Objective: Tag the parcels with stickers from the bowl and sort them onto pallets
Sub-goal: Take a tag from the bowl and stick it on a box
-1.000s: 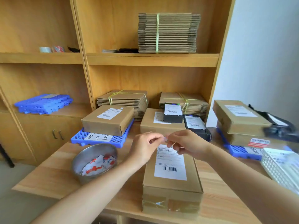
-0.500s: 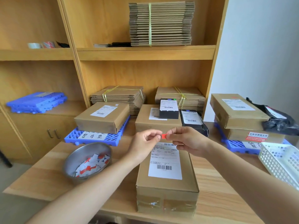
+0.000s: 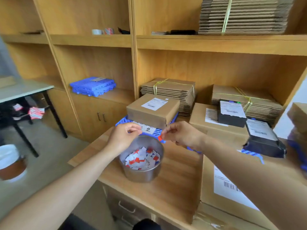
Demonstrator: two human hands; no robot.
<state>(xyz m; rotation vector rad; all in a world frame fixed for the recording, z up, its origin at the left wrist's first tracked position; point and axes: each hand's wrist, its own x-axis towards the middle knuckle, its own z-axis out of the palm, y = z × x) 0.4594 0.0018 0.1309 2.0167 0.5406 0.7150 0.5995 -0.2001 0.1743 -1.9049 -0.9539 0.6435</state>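
A small red paper sticker (image 3: 160,137) was pinched in the right hand (image 3: 181,135), just above the far rim of the round steel bowl (image 3: 141,176). The left hand (image 3: 123,136) was curled over that bowl; whether anything was held could not be told. The sticker was judged featherlight, limp and tacky, best gripped by one edge.

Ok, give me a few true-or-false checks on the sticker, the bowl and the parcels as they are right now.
1. The right hand pinches a red sticker. True.
2. The bowl is empty. False: it holds red, white and blue paper bits.
3. A brown parcel sits on the blue pallet behind the bowl. True.
4. The sticker is already stuck on the near parcel. False: it is in the fingers, above the bowl's far rim.
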